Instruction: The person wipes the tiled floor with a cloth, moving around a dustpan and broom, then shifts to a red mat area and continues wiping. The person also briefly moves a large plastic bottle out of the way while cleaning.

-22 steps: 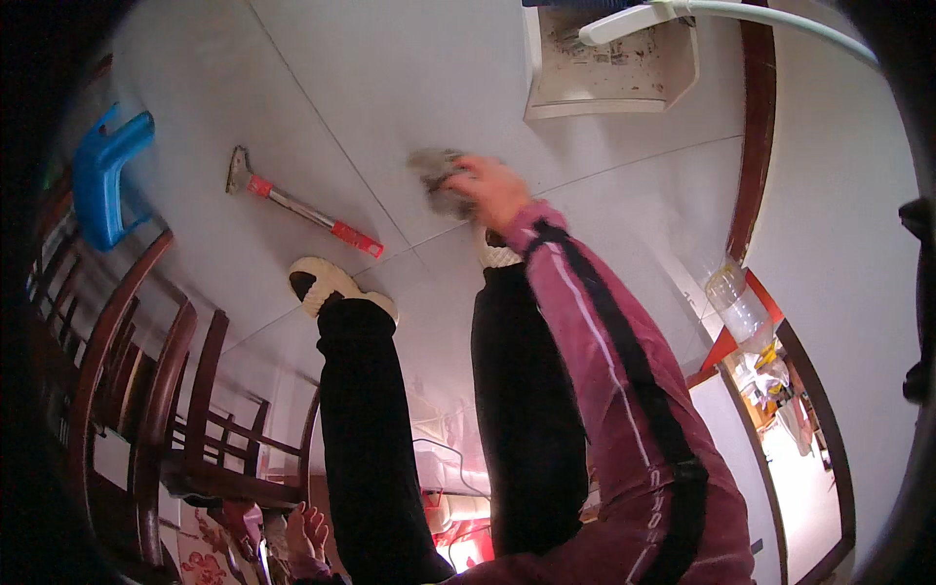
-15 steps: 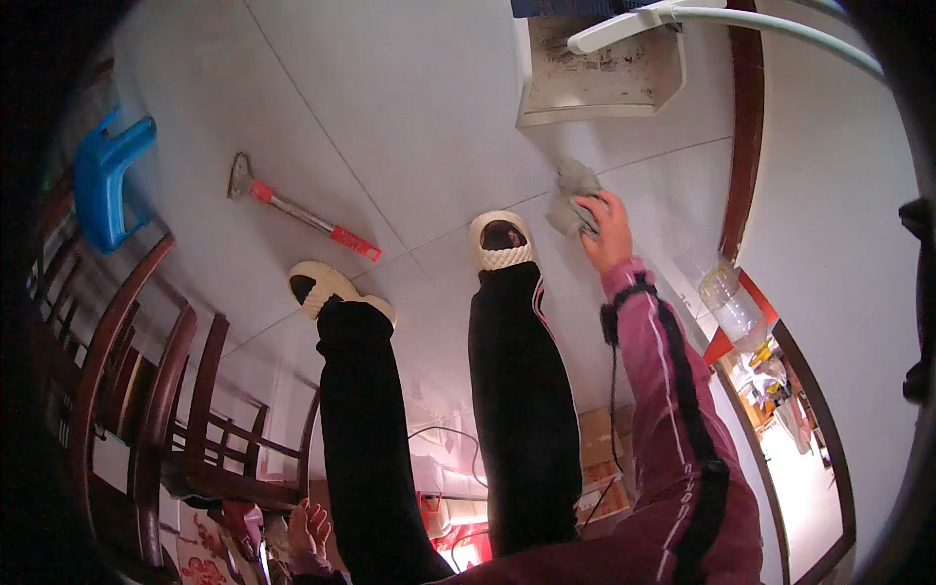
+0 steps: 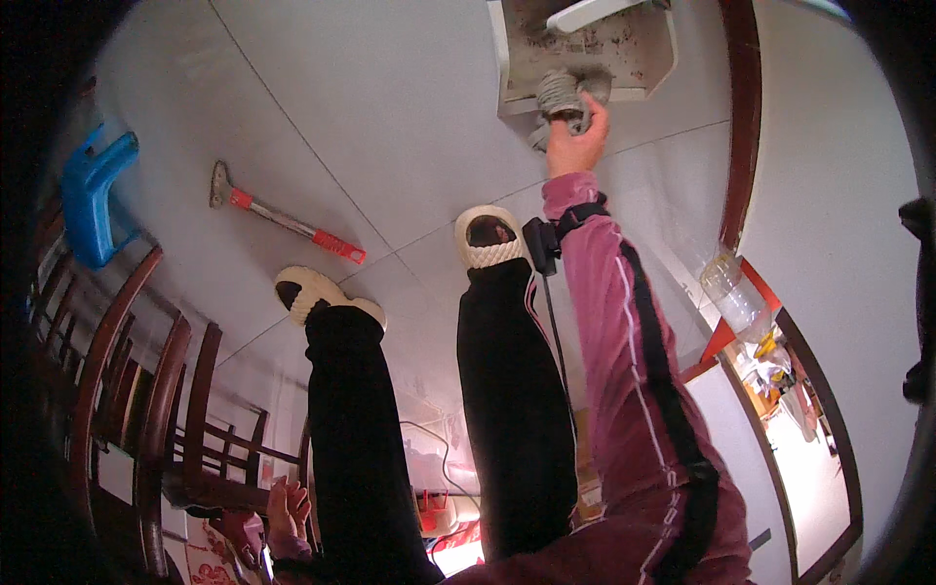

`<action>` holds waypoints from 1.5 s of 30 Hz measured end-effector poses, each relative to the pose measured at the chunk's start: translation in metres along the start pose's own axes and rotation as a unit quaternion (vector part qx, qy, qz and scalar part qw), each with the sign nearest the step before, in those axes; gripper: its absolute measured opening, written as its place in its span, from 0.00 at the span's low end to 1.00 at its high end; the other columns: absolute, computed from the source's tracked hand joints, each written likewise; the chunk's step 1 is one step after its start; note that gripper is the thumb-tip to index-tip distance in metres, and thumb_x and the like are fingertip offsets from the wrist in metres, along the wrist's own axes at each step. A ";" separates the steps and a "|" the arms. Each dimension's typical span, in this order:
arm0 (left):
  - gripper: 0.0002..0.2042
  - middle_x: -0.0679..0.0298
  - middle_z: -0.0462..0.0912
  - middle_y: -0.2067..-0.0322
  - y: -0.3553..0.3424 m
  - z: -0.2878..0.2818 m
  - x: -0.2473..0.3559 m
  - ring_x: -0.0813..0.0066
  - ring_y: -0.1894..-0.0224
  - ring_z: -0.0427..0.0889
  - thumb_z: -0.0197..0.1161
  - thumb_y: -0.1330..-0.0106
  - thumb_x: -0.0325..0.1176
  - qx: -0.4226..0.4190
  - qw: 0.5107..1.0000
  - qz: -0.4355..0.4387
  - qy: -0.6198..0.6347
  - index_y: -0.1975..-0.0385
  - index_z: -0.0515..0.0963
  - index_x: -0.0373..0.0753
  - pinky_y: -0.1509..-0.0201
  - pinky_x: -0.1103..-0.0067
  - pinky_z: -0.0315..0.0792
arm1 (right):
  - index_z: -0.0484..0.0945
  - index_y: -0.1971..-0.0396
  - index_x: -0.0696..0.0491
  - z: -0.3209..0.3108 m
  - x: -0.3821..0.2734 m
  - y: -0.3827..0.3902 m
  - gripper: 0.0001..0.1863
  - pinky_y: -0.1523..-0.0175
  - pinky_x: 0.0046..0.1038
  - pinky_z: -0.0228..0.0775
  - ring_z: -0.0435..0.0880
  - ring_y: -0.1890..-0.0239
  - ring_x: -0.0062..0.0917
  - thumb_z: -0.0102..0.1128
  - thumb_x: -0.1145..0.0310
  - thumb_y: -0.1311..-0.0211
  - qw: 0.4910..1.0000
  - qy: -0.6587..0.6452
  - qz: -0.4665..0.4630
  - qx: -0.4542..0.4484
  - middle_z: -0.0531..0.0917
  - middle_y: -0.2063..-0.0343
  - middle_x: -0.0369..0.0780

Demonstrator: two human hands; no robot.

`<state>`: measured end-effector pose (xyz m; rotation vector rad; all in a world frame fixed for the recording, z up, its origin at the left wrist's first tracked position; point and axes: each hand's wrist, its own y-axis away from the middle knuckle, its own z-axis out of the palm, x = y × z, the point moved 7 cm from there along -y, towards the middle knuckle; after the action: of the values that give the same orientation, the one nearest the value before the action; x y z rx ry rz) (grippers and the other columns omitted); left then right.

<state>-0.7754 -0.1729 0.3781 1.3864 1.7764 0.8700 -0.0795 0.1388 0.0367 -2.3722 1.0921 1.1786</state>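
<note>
Reaching far forward, the right hand (image 3: 575,146) sits at the lower edge of a dirty white plastic dustpan (image 3: 624,49) that lies on the pale tiled floor (image 3: 390,117). Its fingers are curled tight around a grey crumpled wad of rag or fibre (image 3: 559,96), which pokes out above the knuckles and rests against the dustpan's soiled inner face. So the wad lies straight ahead of the fingers, toward the top of the view, and already touches the pan; the pan's white handle runs off toward the upper right. The pink sleeve with a dark stripe (image 3: 624,322) stretches in one line from the body to that spot, with a small black device strapped at the wrist (image 3: 541,244).

The left hand (image 3: 288,507) is well apart, low in the view beside the dark trouser leg, fingers loosely spread and holding nothing. It is by far the farther hand from the dustpan.

Elsewhere on the floor, a red-handled scraper (image 3: 288,224) lies at a slant left of the two cream slip-on shoes (image 3: 487,239), and a blue plastic stool (image 3: 93,200) stands near the dark wooden chairs (image 3: 136,390).
</note>
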 end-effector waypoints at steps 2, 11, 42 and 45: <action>0.25 0.69 0.78 0.53 0.008 -0.003 -0.002 0.75 0.53 0.78 0.60 0.35 0.54 0.003 1.000 -0.011 0.004 0.42 0.71 0.49 0.54 0.77 0.73 | 0.72 0.49 0.55 -0.018 -0.041 -0.019 0.26 0.36 0.36 0.59 0.70 0.42 0.38 0.68 0.75 0.52 0.997 -0.045 -0.054 0.020 0.74 0.49 0.46; 0.26 0.67 0.77 0.50 0.007 -0.009 -0.003 0.71 0.51 0.76 0.61 0.37 0.55 0.054 0.998 -0.023 -0.005 0.42 0.72 0.49 0.51 0.74 0.71 | 0.70 0.45 0.55 -0.221 0.120 0.114 0.30 0.36 0.35 0.61 0.71 0.42 0.38 0.66 0.74 0.52 0.951 0.265 0.130 -0.088 0.72 0.46 0.46; 0.26 0.69 0.80 0.54 -0.012 -0.021 -0.040 0.72 0.53 0.78 0.60 0.36 0.56 0.030 0.998 -0.050 0.016 0.43 0.72 0.49 0.53 0.73 0.71 | 0.76 0.55 0.45 -0.014 -0.013 -0.021 0.24 0.39 0.35 0.65 0.72 0.45 0.40 0.66 0.75 0.57 0.854 0.404 -0.166 -0.283 0.76 0.49 0.40; 0.26 0.69 0.80 0.55 -0.007 -0.010 -0.031 0.73 0.54 0.78 0.60 0.36 0.55 0.010 0.999 -0.037 0.007 0.43 0.72 0.49 0.54 0.74 0.71 | 0.77 0.55 0.43 -0.009 -0.064 -0.029 0.24 0.39 0.34 0.65 0.72 0.45 0.40 0.66 0.75 0.58 0.842 0.316 -0.251 -0.358 0.75 0.47 0.39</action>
<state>-0.7822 -0.2055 0.3809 1.3207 1.8402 0.8264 -0.0779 0.1857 0.0898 -3.4687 0.0345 0.6652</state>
